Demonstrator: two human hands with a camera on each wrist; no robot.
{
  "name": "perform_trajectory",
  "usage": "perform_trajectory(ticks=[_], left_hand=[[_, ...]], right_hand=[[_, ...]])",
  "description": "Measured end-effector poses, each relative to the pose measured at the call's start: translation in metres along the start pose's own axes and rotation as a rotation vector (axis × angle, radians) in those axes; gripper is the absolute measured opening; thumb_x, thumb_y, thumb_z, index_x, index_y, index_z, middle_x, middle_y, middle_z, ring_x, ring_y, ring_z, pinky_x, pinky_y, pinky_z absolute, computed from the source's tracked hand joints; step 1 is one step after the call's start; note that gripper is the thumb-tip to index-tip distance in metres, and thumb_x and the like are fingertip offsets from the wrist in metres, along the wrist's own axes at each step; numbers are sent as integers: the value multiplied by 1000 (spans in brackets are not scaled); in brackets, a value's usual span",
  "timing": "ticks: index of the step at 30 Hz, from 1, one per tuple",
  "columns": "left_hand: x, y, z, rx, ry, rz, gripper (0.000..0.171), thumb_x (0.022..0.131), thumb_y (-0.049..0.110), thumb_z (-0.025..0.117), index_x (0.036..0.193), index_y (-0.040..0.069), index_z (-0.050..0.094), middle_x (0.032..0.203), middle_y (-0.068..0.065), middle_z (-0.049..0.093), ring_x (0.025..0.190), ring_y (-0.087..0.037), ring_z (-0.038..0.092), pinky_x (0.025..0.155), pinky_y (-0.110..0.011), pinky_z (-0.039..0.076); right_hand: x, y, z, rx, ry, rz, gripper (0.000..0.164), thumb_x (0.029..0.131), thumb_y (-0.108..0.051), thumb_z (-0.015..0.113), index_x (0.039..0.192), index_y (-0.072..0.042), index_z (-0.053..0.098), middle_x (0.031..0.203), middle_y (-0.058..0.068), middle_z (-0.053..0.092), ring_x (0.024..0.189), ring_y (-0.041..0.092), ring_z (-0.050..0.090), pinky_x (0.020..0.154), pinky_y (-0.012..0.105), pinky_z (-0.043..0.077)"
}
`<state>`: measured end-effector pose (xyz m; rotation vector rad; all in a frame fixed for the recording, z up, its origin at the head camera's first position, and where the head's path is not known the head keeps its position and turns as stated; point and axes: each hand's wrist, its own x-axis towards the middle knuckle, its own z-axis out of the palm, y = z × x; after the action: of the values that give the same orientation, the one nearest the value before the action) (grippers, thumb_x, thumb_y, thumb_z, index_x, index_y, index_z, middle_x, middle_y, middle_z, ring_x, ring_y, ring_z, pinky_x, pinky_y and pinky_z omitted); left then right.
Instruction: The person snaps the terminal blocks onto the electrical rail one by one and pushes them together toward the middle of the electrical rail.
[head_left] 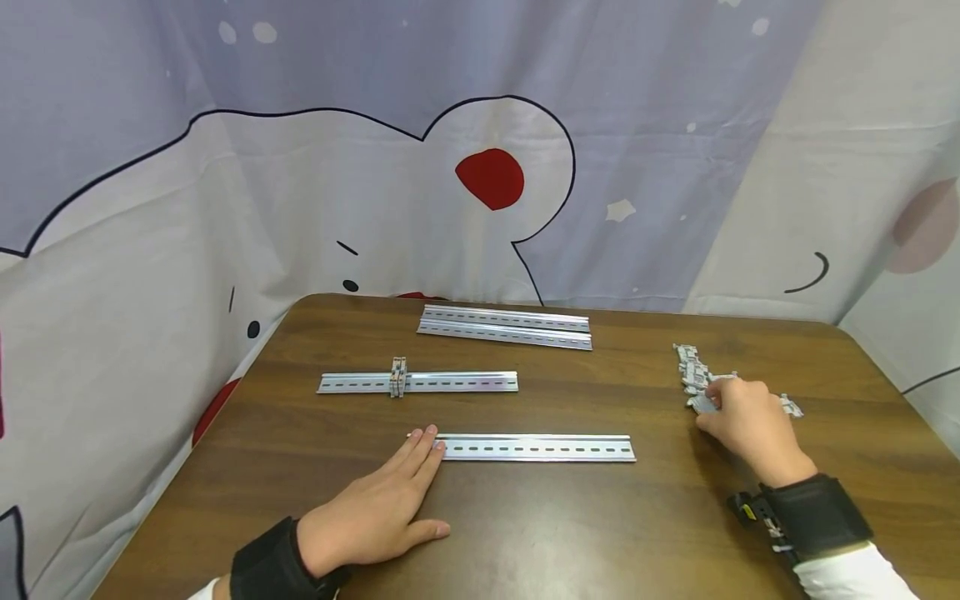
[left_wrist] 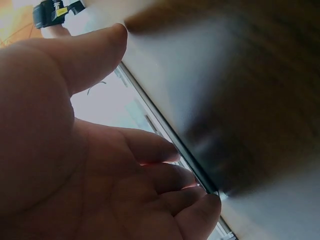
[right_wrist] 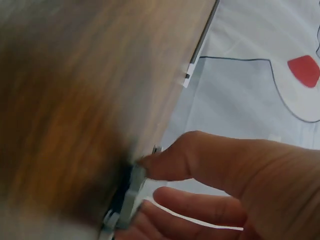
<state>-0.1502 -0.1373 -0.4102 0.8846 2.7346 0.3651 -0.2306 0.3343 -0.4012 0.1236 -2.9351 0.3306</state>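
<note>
My left hand (head_left: 378,508) lies with straight fingers on the left end of the nearest slotted metal DIN rail (head_left: 536,448), its thumb spread out over the table. In the left wrist view the fingertips (left_wrist: 202,212) rest along the rail's edge. Over at the right, my right hand (head_left: 757,421) reaches into a group of small grey terminal blocks (head_left: 693,372). Its thumb and fingers pinch one grey terminal block (right_wrist: 131,192), partly covered by the fingers in the right wrist view.
Farther back on the left, another DIN rail (head_left: 457,382) carries a small cluster of terminal blocks (head_left: 398,377). Two more DIN rails (head_left: 504,327) lie side by side near the back edge of the wooden table (head_left: 570,533). A printed curtain (head_left: 360,192) hangs behind it.
</note>
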Motion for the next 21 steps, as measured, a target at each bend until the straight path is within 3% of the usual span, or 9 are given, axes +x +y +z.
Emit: perform_trajectory(ticks=[5,8,10,16,21], left_hand=[[1,0,2,18,4,0,91,93,56,55,152,-4,22,161,-22,6,148,-36,9,113,-48,30],[1,0,2,21,4,1,90,93,55,56,152,-4,22,161,-23,6,148,-36,9,113,-48,29],[0,0,2,26,6,2,90,93,55,56,152,-5,22,161,-23,6,148,-37,9,113,-47,29],[0,0,3,36,15,5,91,93,55,56,152,-6,23,160,-24,7,148,-37,10,113,-47,29],[1,-1,3,34,13,1,91,93,55,57,151,-5,23,160,-24,7,148,-38,10,113,-48,29]], right_hand=[[-2,-8,-1,-52,36,-22,16,73,-13,71,82,-1,68,70,19,62,55,36,57,45,47,43],[-3,-9,-2,-57,55,-31,15,76,-9,68,66,-5,58,60,11,52,51,29,49,42,41,37],[-3,-9,-3,-51,62,-42,18,78,-7,69,65,-5,57,59,9,50,51,26,47,43,39,36],[-3,-7,-6,-14,63,-58,4,76,-4,72,78,-3,69,64,10,59,53,23,50,45,40,40],[-1,-3,-6,8,61,-51,7,76,-7,75,74,-7,69,60,-2,56,54,18,50,46,35,40]])
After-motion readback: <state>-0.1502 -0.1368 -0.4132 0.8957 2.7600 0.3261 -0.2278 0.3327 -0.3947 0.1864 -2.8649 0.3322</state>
